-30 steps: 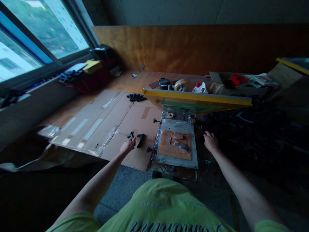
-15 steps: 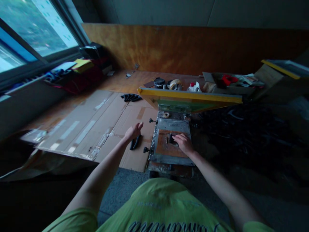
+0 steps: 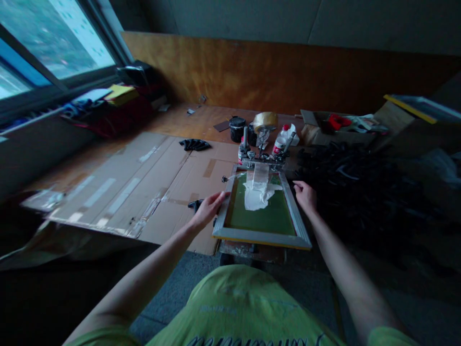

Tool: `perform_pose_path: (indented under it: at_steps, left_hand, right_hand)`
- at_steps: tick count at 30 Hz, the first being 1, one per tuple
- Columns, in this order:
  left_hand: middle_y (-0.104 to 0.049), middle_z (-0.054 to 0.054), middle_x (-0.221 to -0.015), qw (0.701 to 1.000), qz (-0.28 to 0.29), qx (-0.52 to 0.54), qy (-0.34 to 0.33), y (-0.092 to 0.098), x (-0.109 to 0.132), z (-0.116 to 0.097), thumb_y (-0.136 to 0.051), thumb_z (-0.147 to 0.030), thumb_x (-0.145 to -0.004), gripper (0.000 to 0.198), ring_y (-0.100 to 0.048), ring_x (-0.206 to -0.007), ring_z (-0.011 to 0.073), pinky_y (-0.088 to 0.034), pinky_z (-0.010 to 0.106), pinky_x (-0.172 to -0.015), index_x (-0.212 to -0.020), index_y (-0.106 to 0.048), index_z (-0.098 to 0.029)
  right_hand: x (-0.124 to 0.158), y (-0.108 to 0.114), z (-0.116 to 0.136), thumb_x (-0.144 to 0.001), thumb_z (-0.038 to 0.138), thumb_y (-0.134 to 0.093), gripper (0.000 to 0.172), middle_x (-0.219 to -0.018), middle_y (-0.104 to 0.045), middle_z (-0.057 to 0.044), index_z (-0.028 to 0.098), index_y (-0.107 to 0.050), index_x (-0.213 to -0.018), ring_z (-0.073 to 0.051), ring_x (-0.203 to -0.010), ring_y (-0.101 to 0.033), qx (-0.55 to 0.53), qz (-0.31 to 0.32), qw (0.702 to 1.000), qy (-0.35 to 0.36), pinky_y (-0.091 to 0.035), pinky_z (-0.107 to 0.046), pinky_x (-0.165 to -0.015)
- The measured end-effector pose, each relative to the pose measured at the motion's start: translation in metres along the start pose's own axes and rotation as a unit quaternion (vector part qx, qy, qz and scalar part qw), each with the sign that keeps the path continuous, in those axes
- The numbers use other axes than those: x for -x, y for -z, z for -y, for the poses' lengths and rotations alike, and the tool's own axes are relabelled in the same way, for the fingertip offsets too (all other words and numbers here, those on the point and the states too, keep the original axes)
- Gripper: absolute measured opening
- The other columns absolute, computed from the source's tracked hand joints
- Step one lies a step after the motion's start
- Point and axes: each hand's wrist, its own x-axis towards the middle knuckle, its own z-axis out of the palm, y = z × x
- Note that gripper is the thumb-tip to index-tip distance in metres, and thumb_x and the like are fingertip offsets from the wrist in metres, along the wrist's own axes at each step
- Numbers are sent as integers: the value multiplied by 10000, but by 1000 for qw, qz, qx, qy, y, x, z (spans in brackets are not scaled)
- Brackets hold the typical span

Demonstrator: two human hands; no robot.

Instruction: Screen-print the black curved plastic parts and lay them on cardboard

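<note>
A silk-screen printing frame point(image 3: 302, 233) with grey metal sides and green mesh point(image 3: 259, 223) lies lowered over the printing base. White paste point(image 3: 255, 199) is smeared on the mesh, below a clear plate-like squeegee point(image 3: 260, 174) at the hinge end. My left hand point(image 3: 212, 207) grips the frame's left side with its fingertips. Close beside the frame's right side is my right hand point(image 3: 306, 196), its fingers curled in a pinch; whatever they hold is too small to make out. A curved black part point(image 3: 195, 205) lies on the cardboard, partly behind my left hand.
Flattened cardboard point(image 3: 122, 178) covers the bench on the left, with several curved black parts point(image 3: 194, 144) on it. Behind the frame stand a black tub point(image 3: 236, 129), a tape roll point(image 3: 265, 120) and a red-capped bottle point(image 3: 281, 140). Dark parts are heaped point(image 3: 360, 192) at right.
The printing frame has swung down from its raised position and hides the base plate. My left hand has moved right to its side. My right hand has left the small black part and moved right.
</note>
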Motion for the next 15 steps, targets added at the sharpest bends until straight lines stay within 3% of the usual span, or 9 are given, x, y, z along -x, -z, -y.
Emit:
perform_pose_path:
  at_steps: [2,3,5,8,11,15]
  left_hand:
    - [-572,-35,-649,999,3,-42,29,-3,2,34,-615,-601,-817,723,-449,-492,80,-304,184,-448,-1390,-550,-164]
    - [-551,-48,-631,997,-3,-65,37,-5,0,47,-633,-570,-813,752,-440,-489,80,-302,184,-454,-1438,-499,-175]
    - [-524,-61,-607,993,-20,-110,46,-8,-5,66,-638,-523,-818,768,-442,-493,85,-314,188,-473,-1479,-444,-184]
    - [-531,-54,-620,986,-27,-153,55,-9,-13,81,-616,-499,-838,726,-463,-512,93,-339,195,-495,-1476,-446,-197]
    - [-555,-39,-651,985,-17,-162,63,-7,-17,87,-591,-509,-853,693,-478,-523,98,-355,197,-497,-1462,-461,-206]
    - [-577,-30,-685,987,-8,-141,77,-6,-19,91,-577,-519,-854,704,-485,-519,94,-359,191,-484,-1474,-440,-214]
  right_hand:
    - [-19,2,11,-908,259,-533,362,-1091,-709,-134,115,-659,-1215,-211,-880,-667,-13,-28,999,22,-549,-343,-811]
    - [-26,-1,22,-867,275,-624,439,-1207,-657,-152,145,-616,-1286,-239,-978,-651,-10,-26,998,52,-535,-381,-870]
    - [-33,-11,49,-801,318,-734,537,-1280,-595,-155,174,-594,-1299,-283,-1111,-587,28,17,992,120,-490,-419,-946]
    - [-24,-27,82,-810,316,-739,338,-1071,-661,-131,168,-651,-1101,-289,-1053,-569,108,118,976,148,-464,-399,-893]
    - [6,-35,91,-881,242,-638,118,-943,-682,-114,158,-654,-962,-255,-953,-578,137,191,957,171,-439,-353,-822]
    - [45,-28,81,-891,75,-493,187,-915,-686,-101,155,-661,-909,-226,-954,-565,110,232,917,307,-399,-336,-825]
